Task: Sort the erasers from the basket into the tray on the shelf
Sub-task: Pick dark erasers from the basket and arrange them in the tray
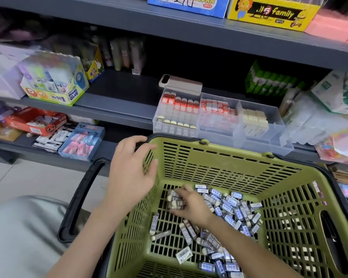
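the right hand is down inside the green basket, fingers curled around a small bunch of dark-sleeved erasers. more loose erasers lie scattered on the basket floor just beside and behind that hand. the left hand rests spread on the basket's near-left rim, gripping nothing. beyond both hands, the clear tray sits on the shelf, partly filled with rows.
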The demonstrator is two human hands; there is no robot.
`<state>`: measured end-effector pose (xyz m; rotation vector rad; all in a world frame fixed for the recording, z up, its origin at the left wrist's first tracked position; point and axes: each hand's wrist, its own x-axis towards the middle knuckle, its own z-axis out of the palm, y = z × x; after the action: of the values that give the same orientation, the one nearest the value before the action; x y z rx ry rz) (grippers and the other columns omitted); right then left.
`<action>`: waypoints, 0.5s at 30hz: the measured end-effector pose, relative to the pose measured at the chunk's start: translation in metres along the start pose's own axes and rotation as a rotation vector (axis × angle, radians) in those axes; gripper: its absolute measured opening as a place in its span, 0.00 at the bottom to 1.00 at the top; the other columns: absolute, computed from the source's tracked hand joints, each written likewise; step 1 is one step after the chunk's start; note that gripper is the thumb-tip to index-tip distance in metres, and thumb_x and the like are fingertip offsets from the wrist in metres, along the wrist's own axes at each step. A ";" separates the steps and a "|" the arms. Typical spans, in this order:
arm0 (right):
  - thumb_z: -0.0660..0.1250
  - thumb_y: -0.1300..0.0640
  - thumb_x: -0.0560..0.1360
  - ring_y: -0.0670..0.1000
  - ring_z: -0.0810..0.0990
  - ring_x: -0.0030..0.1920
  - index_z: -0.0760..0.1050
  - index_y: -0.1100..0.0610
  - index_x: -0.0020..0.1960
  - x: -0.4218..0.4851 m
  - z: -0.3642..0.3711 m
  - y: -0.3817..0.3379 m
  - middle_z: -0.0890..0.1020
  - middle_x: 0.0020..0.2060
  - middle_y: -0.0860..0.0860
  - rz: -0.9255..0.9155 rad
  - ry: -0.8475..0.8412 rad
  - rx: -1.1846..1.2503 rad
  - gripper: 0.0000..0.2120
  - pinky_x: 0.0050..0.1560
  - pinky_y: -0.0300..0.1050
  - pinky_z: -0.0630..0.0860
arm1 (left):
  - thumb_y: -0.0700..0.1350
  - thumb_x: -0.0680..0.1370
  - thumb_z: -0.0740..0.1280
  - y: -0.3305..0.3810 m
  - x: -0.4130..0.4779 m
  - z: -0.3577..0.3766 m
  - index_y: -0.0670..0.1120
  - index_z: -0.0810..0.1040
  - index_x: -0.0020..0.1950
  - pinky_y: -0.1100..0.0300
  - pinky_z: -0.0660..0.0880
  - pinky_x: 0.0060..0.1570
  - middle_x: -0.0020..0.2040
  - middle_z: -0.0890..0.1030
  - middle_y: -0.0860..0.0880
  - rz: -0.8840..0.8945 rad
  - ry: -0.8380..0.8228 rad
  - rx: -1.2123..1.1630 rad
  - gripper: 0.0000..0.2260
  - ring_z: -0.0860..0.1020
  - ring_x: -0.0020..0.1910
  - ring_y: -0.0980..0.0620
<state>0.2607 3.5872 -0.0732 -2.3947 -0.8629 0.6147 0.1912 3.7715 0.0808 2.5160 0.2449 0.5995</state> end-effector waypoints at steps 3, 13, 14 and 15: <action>0.74 0.48 0.68 0.47 0.73 0.46 0.77 0.53 0.57 -0.009 -0.037 -0.026 0.72 0.46 0.50 0.070 0.202 0.243 0.20 0.47 0.33 0.71 | 0.49 0.73 0.69 0.025 -0.005 0.006 0.57 0.78 0.54 0.64 0.66 0.60 0.56 0.76 0.62 -0.284 -0.138 -0.506 0.10 0.72 0.57 0.66; 0.73 0.48 0.68 0.40 0.73 0.37 0.79 0.50 0.54 -0.049 -0.094 -0.074 0.79 0.39 0.44 0.102 0.342 0.306 0.16 0.37 0.31 0.66 | 0.41 0.70 0.70 0.063 -0.008 0.067 0.47 0.76 0.55 0.57 0.77 0.32 0.40 0.84 0.47 -1.068 -0.555 -1.479 0.14 0.82 0.33 0.51; 0.74 0.49 0.68 0.40 0.76 0.38 0.79 0.50 0.57 -0.053 -0.097 -0.072 0.81 0.43 0.43 0.076 0.278 0.345 0.18 0.40 0.34 0.72 | 0.39 0.74 0.67 0.061 -0.006 0.069 0.47 0.76 0.56 0.57 0.77 0.29 0.38 0.84 0.46 -1.109 -0.513 -1.474 0.12 0.83 0.33 0.49; 0.73 0.50 0.69 0.40 0.80 0.41 0.78 0.48 0.60 -0.057 -0.101 -0.068 0.83 0.46 0.42 0.056 0.241 0.375 0.19 0.43 0.38 0.76 | 0.38 0.76 0.65 0.059 -0.005 0.070 0.45 0.75 0.56 0.56 0.78 0.28 0.38 0.84 0.44 -1.151 -0.481 -1.472 0.09 0.83 0.33 0.47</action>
<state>0.2475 3.5619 0.0584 -2.1013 -0.5263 0.4499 0.2228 3.6884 0.0576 0.7628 0.6593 -0.2916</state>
